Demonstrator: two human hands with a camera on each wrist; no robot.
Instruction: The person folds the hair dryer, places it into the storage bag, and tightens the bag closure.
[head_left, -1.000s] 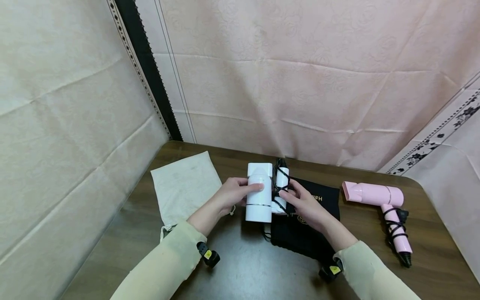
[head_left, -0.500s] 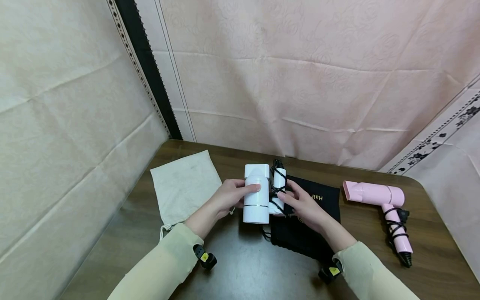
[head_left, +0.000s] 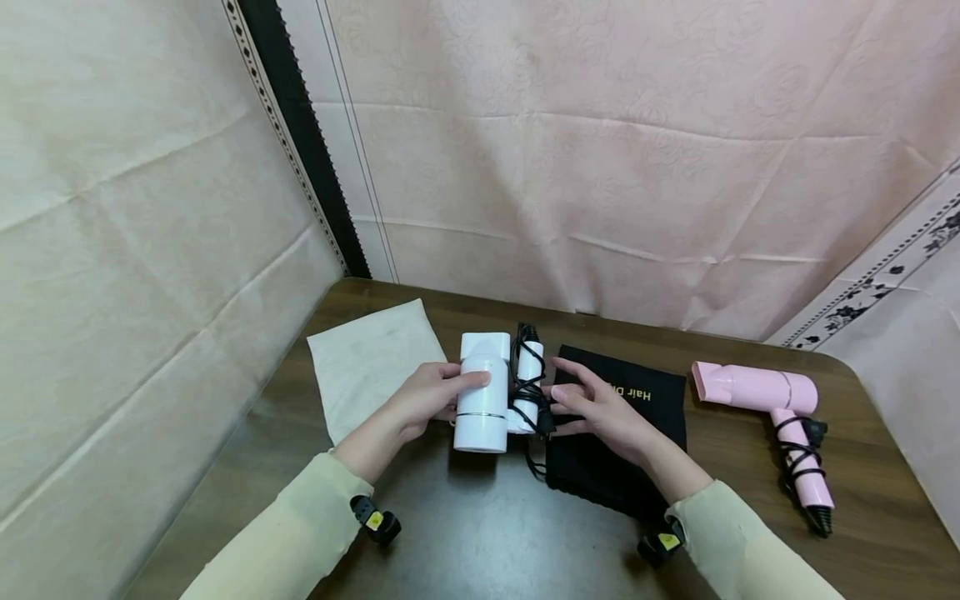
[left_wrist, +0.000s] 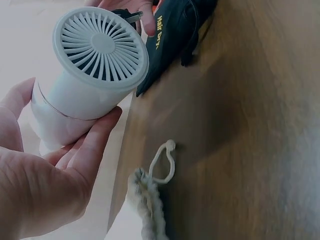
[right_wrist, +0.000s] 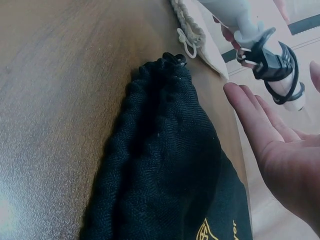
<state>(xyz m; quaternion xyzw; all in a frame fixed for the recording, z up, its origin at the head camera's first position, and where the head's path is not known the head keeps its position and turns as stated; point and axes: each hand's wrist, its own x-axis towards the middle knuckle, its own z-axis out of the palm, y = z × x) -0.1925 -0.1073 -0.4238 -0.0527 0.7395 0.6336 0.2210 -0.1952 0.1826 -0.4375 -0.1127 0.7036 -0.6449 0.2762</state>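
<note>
My left hand (head_left: pixel 423 400) grips the barrel of a white hair dryer (head_left: pixel 482 408), thumb on top and fingers beneath. The dryer is held over the table; its round vented end (left_wrist: pixel 102 44) faces the left wrist camera. A black cord (head_left: pixel 531 390) and plug (right_wrist: pixel 267 62) are wound round its handle. My right hand (head_left: pixel 600 408) is beside the handle with its fingers spread and apart from it, as the right wrist view shows. Under the right hand lies a black drawstring pouch (head_left: pixel 615 467) with gold lettering.
A pale drawstring pouch (head_left: pixel 375 358) lies flat on the left of the wooden table (head_left: pixel 465 550). On the right lies a pink hair dryer (head_left: pixel 765 389) with its cord wound round the handle. Fabric curtains (head_left: pixel 600 167) stand behind and at the sides.
The left hand has carried the white hair dryer leftward, off the black pouch. My right hand has let go of its handle and spread its fingers.
</note>
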